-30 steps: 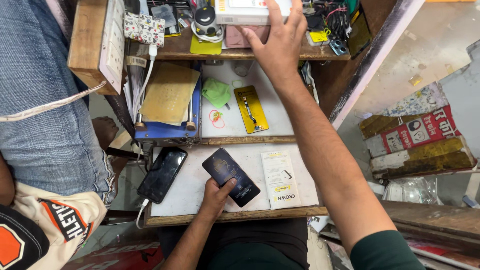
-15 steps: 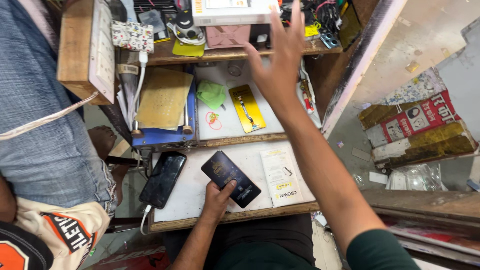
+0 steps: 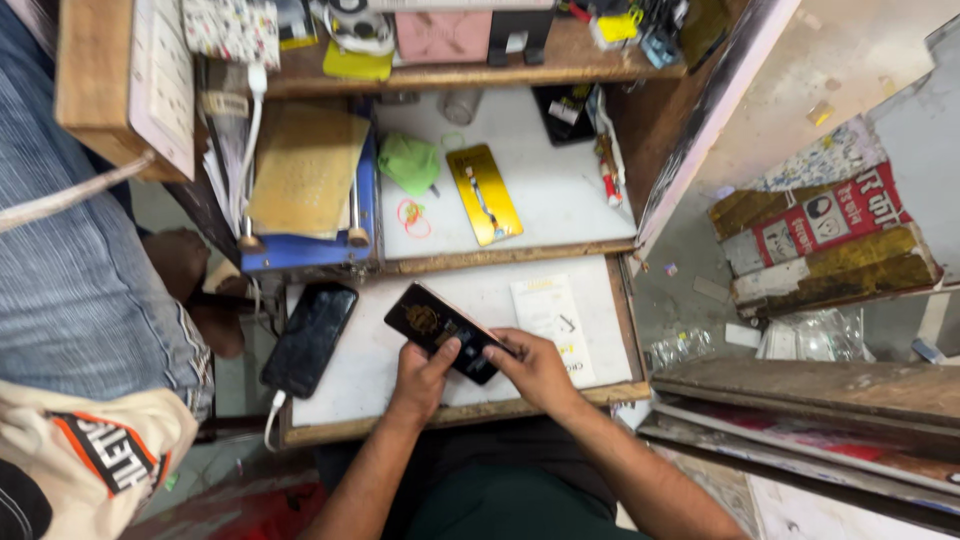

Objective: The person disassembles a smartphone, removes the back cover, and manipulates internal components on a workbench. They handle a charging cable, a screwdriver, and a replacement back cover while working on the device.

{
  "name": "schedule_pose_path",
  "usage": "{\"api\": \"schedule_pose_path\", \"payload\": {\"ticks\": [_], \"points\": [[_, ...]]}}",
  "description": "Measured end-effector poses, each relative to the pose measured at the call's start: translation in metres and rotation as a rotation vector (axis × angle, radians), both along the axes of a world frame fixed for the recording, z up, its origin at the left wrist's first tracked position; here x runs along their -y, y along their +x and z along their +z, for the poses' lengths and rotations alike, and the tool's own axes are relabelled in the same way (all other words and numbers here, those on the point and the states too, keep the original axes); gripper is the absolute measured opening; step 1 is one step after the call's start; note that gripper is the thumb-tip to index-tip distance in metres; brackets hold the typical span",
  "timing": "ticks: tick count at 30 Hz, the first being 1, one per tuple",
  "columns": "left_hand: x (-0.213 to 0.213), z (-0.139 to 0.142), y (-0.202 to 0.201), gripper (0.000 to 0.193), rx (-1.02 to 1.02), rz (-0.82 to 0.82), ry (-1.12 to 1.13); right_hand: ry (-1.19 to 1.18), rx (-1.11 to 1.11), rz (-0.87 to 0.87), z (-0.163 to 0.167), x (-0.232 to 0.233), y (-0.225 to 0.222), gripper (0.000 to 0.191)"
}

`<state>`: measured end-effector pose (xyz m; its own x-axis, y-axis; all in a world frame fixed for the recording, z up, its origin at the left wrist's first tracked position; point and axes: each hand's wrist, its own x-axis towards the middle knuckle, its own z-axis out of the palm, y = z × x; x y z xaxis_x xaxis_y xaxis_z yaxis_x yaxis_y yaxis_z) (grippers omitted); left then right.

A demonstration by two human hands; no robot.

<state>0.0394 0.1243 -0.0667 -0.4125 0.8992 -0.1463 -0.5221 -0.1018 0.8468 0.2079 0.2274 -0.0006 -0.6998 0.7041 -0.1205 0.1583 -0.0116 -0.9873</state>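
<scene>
Cramped wooden workbench [image 3: 470,412] with a white top, seen from above, with a shelf of clutter over it. Both hands meet at its front edge on a dark phone [image 3: 437,328] that lies slantwise just above the white surface. Left hand [image 3: 425,370] grips the phone's near end, thumb laid on its face and fingers curled beneath. Right hand [image 3: 537,368] pinches the phone's right corner, fingers bent over the edge. Just beside the right hand lies a white card [image 3: 553,310]. A second black phone [image 3: 311,338] rests left of the hands, a white cable [image 3: 272,420] plugged into its lower end. Farther back sit a yellow plate [image 3: 484,194], a green cloth [image 3: 411,162] and a brown pad [image 3: 305,167].
</scene>
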Motion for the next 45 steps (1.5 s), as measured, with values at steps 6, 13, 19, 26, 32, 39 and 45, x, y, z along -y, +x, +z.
{"api": "schedule_pose_path", "payload": {"ticks": [6, 13, 19, 26, 32, 39, 45], "points": [[0.007, 0.01, 0.005, 0.039, 0.141, 0.008, 0.069, 0.152, 0.113, 0.038, 0.017, 0.0, 0.008, 0.03], [0.013, 0.044, 0.001, 0.11, 0.199, 0.174, 0.044, 0.603, 0.102, -0.019, 0.034, 0.009, 0.021, 0.029], [-0.011, 0.038, 0.04, 0.107, 0.273, 0.137, 0.037, 0.583, 0.094, -0.154, 0.02, 0.027, 0.009, 0.03], [-0.017, 0.024, 0.039, 0.09, 0.232, 0.135, 0.037, 0.492, 0.047, 0.003, 0.029, 0.019, 0.011, 0.032], [-0.023, 0.04, 0.036, 0.097, 0.04, 0.033, -0.095, 0.298, -0.014, 0.024, 0.031, 0.001, 0.013, 0.031], [-0.035, 0.06, 0.043, 0.089, -0.315, -0.051, -0.12, 0.089, 0.108, -0.078, 0.032, -0.028, 0.005, 0.036], [-0.04, 0.083, 0.045, 0.094, -0.568, -0.04, -0.258, 0.007, -0.037, -0.061, 0.028, -0.042, 0.009, 0.037]]}}
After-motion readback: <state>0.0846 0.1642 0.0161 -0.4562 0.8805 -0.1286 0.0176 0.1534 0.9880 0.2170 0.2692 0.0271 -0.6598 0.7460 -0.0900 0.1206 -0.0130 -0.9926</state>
